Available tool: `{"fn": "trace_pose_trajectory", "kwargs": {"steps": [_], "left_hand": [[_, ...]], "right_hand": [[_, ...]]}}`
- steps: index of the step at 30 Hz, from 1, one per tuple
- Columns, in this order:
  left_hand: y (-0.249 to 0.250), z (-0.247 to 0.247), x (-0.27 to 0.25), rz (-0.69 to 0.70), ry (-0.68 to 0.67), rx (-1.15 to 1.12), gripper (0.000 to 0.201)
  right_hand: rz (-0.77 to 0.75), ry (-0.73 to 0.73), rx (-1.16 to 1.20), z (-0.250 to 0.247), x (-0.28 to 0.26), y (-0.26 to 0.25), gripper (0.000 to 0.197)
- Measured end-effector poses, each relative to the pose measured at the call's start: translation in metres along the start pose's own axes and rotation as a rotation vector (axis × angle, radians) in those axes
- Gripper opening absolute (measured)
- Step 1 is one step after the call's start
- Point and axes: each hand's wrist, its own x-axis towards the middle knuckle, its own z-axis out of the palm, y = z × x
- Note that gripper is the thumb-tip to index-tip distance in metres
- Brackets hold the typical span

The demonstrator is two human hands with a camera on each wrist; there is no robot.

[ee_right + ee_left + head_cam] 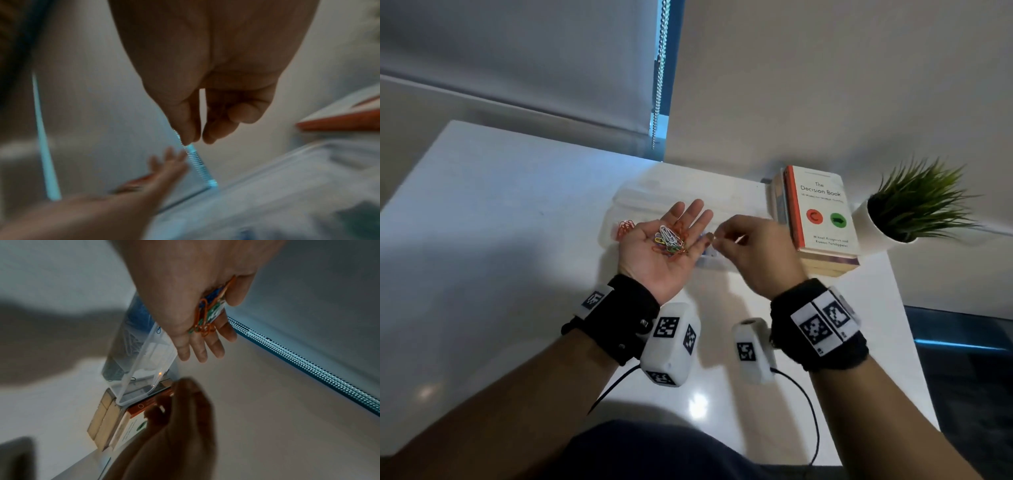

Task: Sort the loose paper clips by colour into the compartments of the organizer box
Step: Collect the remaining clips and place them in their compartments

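Left hand palm up, fingers straight, over the box; mixed clips heaped loose in the palm. Right hand just beside the left fingertips, thumb and forefinger drawn close together in the right wrist view; whether a clip sits between them, cannot tell, too blurred.

Box clear-walled, mid-table, mostly hidden behind both hands. Red clips in its left end; blue ones visible through the wall in the left wrist view. Books close against the box's right end, plant beyond them. Wide bare tabletop left and near. Right table edge close past the right wrist.
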Motion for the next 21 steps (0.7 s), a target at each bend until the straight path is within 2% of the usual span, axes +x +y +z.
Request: {"fn": "trace_pose_trajectory", "kwargs": {"steps": [3,5,9,16,18,21], "left_hand": [[-0.003,0.003,0.001,-0.006,-0.018,0.009,0.027],[-0.003,0.003,0.000,-0.014,-0.022,0.004,0.024],[-0.001,0.000,-0.002,-0.037,-0.019,-0.005,0.028],[-0.002,0.000,-0.002,-0.056,-0.020,-0.077,0.024],[-0.002,0.002,-0.002,-0.051,-0.010,-0.089,0.025],[-0.004,0.005,-0.003,-0.062,-0.001,-0.108,0.025]], "right_hand": [[-0.054,-0.124,-0.010,0.014,-0.004,-0.019,0.008],[-0.039,-0.148,-0.038,0.019,-0.002,-0.022,0.011],[-0.004,-0.185,-0.017,0.024,-0.002,-0.027,0.005],[0.016,-0.334,-0.004,0.008,0.002,-0.022,0.020],[0.012,-0.340,-0.024,0.005,0.002,-0.023,0.026],[-0.014,-0.310,-0.037,0.004,0.000,-0.027,0.026]]}}
